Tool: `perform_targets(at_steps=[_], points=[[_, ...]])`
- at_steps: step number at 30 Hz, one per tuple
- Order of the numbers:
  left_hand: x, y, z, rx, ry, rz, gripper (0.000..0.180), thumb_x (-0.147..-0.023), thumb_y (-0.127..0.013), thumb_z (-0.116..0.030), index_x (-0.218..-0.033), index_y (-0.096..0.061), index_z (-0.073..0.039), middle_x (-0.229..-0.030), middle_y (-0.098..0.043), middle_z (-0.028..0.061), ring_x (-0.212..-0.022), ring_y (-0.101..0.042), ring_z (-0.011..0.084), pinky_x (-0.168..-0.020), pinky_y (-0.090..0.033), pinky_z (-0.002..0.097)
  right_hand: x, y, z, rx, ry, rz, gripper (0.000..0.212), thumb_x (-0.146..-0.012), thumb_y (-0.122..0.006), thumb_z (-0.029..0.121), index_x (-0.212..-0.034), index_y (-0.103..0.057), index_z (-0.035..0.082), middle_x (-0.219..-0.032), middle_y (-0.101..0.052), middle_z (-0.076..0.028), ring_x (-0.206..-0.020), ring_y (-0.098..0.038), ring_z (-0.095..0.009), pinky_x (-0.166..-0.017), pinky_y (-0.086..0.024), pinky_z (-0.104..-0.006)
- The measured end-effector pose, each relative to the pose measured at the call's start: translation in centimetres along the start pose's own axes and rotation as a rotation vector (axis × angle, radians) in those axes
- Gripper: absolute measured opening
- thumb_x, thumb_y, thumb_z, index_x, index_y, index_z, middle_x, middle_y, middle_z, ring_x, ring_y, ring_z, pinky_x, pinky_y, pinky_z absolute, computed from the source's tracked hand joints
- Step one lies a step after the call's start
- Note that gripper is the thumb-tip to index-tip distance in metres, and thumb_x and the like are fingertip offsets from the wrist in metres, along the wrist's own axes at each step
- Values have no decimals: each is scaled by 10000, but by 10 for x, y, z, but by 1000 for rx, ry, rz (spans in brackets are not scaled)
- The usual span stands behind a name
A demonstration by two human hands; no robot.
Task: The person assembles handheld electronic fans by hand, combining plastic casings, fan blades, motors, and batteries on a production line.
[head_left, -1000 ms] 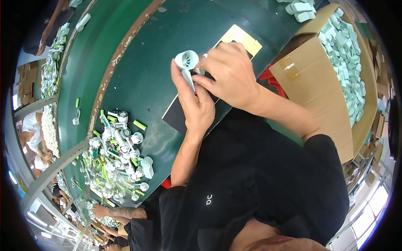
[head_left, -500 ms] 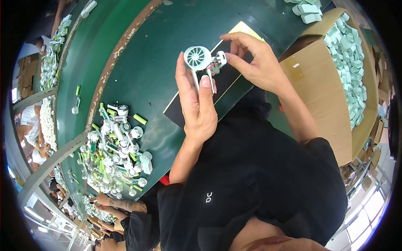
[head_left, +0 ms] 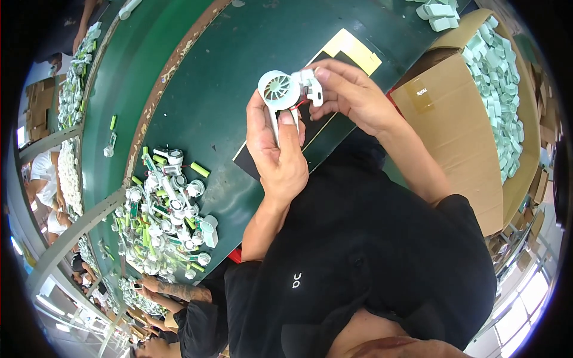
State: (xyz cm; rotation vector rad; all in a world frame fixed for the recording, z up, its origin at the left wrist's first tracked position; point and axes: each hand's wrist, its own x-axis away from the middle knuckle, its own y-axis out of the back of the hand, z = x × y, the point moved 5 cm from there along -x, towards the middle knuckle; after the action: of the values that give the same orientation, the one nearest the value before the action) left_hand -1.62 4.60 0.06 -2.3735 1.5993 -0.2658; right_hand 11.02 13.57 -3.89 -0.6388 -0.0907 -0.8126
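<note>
My left hand (head_left: 277, 161) is closed around the handle of a pale mint handheld-fan housing (head_left: 279, 89), its round slatted grille pointing up and away from me. Pinched in my right hand (head_left: 361, 101) is a small white fan motor part (head_left: 310, 90), right beside the round head of the housing. A red wire shows just below the part, between the two hands. Under both hands lies a black mat (head_left: 248, 162) on the green table; a yellow pad (head_left: 352, 51) lies at its far end. The inside of the housing's handle is mostly hidden by my left fingers.
A heap of white fan assemblies with green battery cells (head_left: 161, 221) covers the table on the left. An open cardboard box (head_left: 453, 143) full of mint shells stands at right, with more shells (head_left: 439, 15) beyond. A green conveyor belt (head_left: 128, 83) runs left; co-workers sit lower left.
My right hand has shifted slightly down and turned, bringing the white motor part close against the fan head. The housing has tilted a little and moved slightly left in my left hand.
</note>
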Motion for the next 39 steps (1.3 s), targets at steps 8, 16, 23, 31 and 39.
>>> perform_targets(at_steps=[8,16,23,31,39], points=[[-4,11,12,-100,236,54,483,-1040,-476,-71,-1508,-416,30,-1161,-635,77,-861,-580,85,-703,-466,231,21,1,50,242,561,-8,401,-952,-697,-24,-1342,-611,18,-1191,-682,-66,-1057,-671,-150,-955,-544,-305],[-9,0,9,-62,169,118,715,-995,-388,-127,-1630,-121,64,-1476,-507,170,-1260,-586,231,-1060,-493,365,25,-18,55,574,538,-100,322,-894,-772,40,-1186,-643,-7,-1051,-721,-74,-910,-704,-152,-861,-565,-308],[-7,8,13,-218,9,203,619,-1104,-407,-141,-1637,-147,38,-1454,-527,156,-1227,-602,205,-994,-537,358,21,-20,60,632,499,-103,312,-899,-756,28,-1192,-660,-22,-1031,-711,-71,-877,-682,-140,-848,-563,-301],[-5,8,11,-337,-69,200,612,-1113,-436,-140,-1634,-163,29,-1422,-555,150,-1140,-641,191,-939,-563,340,22,-17,65,619,524,-71,309,-908,-717,-5,-1209,-655,-33,-1049,-699,-84,-896,-676,-138,-850,-586,-310],[-4,-7,11,-143,-64,203,667,-1086,-457,-91,-1638,-103,34,-1303,-444,138,-1010,-656,197,-815,-613,344,18,-13,60,579,490,-6,319,-922,-697,-2,-1234,-637,-34,-1021,-698,-108,-921,-690,-164,-835,-598,-317]])
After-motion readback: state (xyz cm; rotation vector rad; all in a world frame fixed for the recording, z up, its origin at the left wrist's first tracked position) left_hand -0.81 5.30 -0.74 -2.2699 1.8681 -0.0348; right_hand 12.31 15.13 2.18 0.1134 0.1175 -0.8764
